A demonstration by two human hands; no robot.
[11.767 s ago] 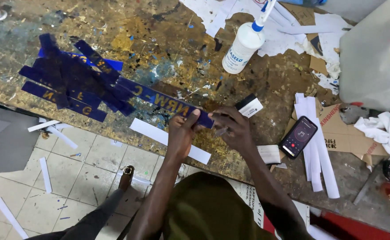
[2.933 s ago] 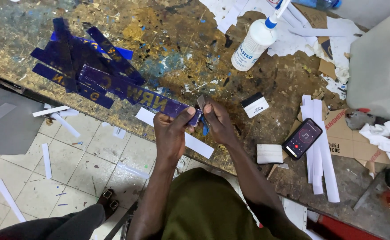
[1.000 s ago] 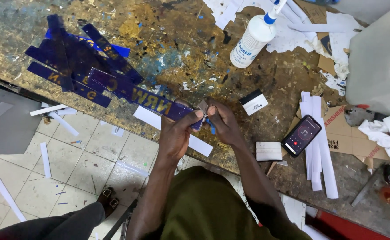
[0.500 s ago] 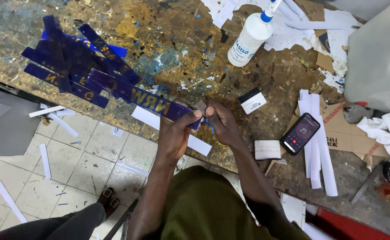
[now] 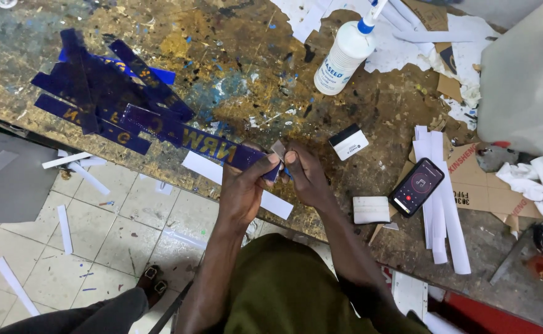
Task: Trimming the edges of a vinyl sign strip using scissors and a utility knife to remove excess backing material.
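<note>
My left hand (image 5: 245, 187) pinches the near end of a long dark blue strip (image 5: 206, 143) with gold letters, which lies across the paint-stained workbench (image 5: 234, 74). Thumb to thumb with it, my right hand (image 5: 307, 175) holds a small grey blade-like piece (image 5: 277, 149) at the strip's end. A pile of similar blue strips (image 5: 101, 93) lies at the far left of the bench. A white paper strip (image 5: 234, 183) pokes out under my left hand at the bench edge.
A white glue bottle with a blue nozzle (image 5: 344, 54) lies at the top. A phone (image 5: 415, 186), a small black-and-white box (image 5: 349, 142), a white block (image 5: 371, 209) and long white strips (image 5: 440, 199) lie to the right. Paper scraps litter the tiled floor (image 5: 67, 222).
Both hands have stayed together at the blue strip's end, shifting only slightly. The view has drifted a little, so the bench items sit slightly differently in frame.
</note>
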